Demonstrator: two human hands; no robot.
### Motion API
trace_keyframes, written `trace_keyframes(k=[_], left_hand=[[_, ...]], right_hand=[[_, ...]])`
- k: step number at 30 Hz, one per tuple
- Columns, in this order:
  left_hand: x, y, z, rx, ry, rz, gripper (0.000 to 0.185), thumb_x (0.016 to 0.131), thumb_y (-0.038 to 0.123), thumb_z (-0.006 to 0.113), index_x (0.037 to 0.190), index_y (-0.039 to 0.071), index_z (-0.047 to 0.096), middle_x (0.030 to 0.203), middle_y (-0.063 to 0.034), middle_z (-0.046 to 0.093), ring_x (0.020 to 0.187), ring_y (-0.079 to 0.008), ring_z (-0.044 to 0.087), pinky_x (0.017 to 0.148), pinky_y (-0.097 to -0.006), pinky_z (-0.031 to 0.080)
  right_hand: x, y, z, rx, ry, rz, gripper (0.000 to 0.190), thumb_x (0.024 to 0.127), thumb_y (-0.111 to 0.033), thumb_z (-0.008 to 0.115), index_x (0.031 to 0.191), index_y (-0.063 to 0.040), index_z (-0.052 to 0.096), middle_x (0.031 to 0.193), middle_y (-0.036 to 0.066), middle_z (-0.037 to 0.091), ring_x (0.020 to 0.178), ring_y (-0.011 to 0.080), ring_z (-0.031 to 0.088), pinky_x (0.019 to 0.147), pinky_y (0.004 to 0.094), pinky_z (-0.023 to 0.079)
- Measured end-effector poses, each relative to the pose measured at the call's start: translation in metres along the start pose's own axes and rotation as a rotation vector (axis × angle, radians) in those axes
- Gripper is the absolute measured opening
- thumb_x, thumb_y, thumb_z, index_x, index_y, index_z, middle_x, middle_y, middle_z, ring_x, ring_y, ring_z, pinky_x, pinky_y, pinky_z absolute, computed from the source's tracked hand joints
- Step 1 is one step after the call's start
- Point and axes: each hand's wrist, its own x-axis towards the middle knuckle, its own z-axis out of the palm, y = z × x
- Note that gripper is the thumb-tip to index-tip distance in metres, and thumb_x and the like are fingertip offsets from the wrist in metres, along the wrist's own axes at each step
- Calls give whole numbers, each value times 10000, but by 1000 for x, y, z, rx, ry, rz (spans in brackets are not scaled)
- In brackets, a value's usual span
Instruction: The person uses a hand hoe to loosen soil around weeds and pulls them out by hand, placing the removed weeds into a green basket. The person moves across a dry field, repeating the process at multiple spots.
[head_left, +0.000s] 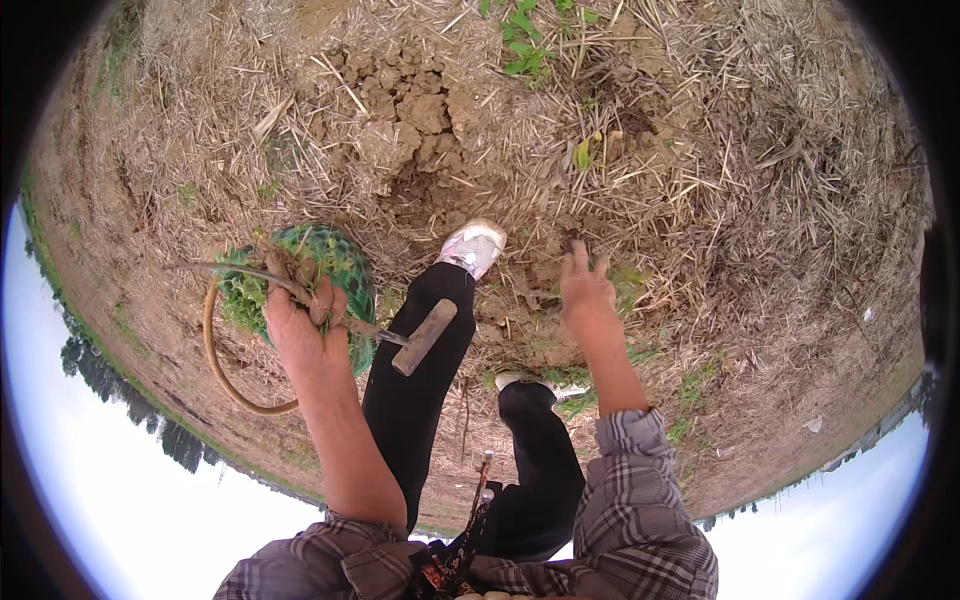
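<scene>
My left hand (307, 307) grips a hand tool with a short wooden crosspiece (425, 337) and a thin curved metal end (225, 267). Brown, soil-coated plant matter (277, 262) is bunched in the same hand. Just beyond and below it sits a green woven basket (362, 274) with a tan hoop handle (225, 375). Leafy green plants (244, 289) fill the basket. My right hand (589, 292) reaches down to the straw-strewn soil, fingers apart and nothing visible in them. Whether its fingertips touch the ground is hard to tell.
Broken clods of soil (424, 109) lie ahead. A green leafy plant (525, 45) grows at the top, and a yellowing plant (583, 152) stands nearer. Dry straw (735, 165) covers much of the ground. My front shoe (474, 246) is planted between my hands.
</scene>
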Motion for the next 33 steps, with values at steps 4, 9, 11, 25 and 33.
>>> trace_keyframes(k=[4,9,11,25,33], left_hand=[[0,1,-13,-83,-11,-66,206,1031,148,359,1128,76,526,888,-62,565,514,-76,347,436,-228,274],[10,-8,-12,-190,-43,-176,144,1013,90,397,1092,52,511,916,-74,556,516,-95,366,442,-226,297],[8,-12,-11,-279,-20,-225,123,1010,99,447,1099,40,508,928,-82,566,539,-119,424,458,-236,343],[-25,-17,-1,72,-161,69,298,951,322,651,983,45,545,768,-36,525,580,-152,477,502,-289,377],[-39,-26,2,33,-195,-88,248,960,291,641,1041,85,529,787,-23,503,556,-137,434,464,-269,340]], right_hand=[[-27,-89,-48,588,1,-693,929,747,-365,779,1479,-40,308,1510,190,336,1379,349,364,1157,498,301],[-46,-121,-20,561,-502,-584,968,756,-367,791,1494,-34,260,1020,127,662,1136,300,574,1035,563,316],[-76,-112,5,718,-67,-650,834,792,-229,779,1460,-20,326,701,55,615,771,237,645,746,451,466],[-7,5,-43,811,532,201,180,833,-75,630,947,34,715,720,119,693,643,155,649,598,288,494],[24,-37,-76,943,468,406,233,737,-64,589,903,10,734,757,175,703,675,223,667,692,323,529]])
